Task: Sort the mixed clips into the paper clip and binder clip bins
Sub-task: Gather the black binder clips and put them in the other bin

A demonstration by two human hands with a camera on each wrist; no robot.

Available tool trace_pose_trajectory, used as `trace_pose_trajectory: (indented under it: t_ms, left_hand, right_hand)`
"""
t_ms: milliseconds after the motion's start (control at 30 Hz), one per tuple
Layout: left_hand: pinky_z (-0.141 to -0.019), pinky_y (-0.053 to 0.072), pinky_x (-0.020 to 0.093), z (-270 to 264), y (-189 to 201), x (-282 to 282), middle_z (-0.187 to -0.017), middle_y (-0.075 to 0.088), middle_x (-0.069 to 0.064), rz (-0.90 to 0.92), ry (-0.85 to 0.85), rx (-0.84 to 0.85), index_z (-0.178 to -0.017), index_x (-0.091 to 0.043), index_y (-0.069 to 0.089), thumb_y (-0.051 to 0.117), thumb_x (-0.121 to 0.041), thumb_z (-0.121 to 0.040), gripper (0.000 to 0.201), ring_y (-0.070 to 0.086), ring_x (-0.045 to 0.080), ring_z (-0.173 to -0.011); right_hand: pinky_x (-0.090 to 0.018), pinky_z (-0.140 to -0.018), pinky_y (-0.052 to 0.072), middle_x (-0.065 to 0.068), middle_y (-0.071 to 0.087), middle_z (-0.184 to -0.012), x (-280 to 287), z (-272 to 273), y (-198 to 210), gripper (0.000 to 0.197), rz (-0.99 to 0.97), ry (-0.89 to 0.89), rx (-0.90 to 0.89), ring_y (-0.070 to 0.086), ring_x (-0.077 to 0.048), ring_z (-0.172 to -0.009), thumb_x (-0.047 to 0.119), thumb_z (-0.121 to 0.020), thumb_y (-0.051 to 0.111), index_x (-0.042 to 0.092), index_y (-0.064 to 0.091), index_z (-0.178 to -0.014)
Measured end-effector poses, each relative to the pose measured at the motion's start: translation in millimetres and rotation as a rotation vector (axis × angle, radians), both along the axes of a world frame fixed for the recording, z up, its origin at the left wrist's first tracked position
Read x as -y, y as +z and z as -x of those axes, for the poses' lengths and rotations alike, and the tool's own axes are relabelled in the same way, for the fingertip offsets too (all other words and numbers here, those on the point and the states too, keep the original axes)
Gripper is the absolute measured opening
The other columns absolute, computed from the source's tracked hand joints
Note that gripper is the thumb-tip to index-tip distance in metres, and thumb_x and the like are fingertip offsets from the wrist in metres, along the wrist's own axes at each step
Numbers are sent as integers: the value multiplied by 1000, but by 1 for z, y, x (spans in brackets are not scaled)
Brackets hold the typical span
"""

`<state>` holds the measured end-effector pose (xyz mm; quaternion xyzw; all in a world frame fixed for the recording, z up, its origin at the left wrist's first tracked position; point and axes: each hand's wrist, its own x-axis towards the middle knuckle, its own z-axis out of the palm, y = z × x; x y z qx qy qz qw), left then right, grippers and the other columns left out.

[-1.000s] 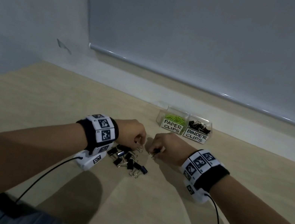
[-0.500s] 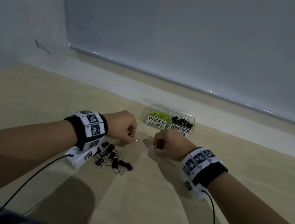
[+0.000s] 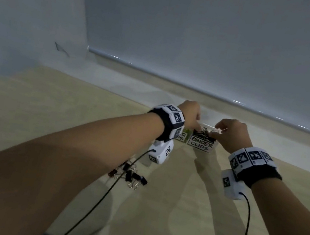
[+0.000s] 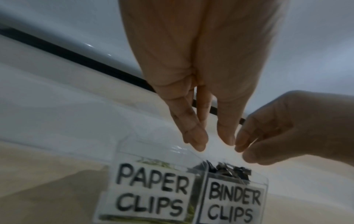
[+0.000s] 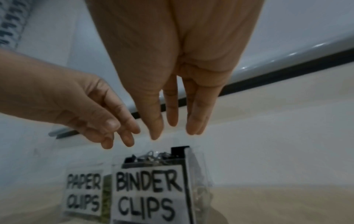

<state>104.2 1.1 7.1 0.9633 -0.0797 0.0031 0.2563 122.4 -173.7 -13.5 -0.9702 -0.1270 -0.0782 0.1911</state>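
Both hands hang over the binder clip bin (image 3: 201,144), a clear box labelled "BINDER CLIPS" at centre frame in the head view, with black binder clips heaped inside. The left hand (image 3: 190,113) has its fingers (image 4: 193,136) straight, slightly parted and holding nothing. The right hand (image 3: 232,134) likewise points down with fingers (image 5: 193,121) extended and empty. The paper clip bin (image 4: 151,189), holding green clips, touches the binder bin's left side. Lower in the head view, a small pile of black binder clips (image 3: 131,176) lies on the table (image 3: 152,220).
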Motion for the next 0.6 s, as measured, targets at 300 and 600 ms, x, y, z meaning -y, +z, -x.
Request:
trace_pose_trajectory:
  t_ms: [300, 600]
  left_hand:
    - [-74, 48, 24, 121, -9, -122, -90, 67, -7, -256, -157, -278, -97, -18, 71, 76, -25, -78, 20, 61, 7, -78]
    - [-73, 47, 23, 184, -58, -138, -98, 56, -6, -222, -141, -233, -103, -19, 66, 80, -30, -74, 33, 55, 10, -85]
  right_hand:
    - [-24, -74, 52, 4, 66, -100, -74, 116, -1, 23, 192, 747, -292, 62, -10, -86, 10, -77, 73, 18, 71, -99]
    - [-26, -71, 46, -1, 67, -96, -106, 145, -27, 20, 322, 782, -341, 60, -19, -85, 10, -73, 71, 16, 69, -92]
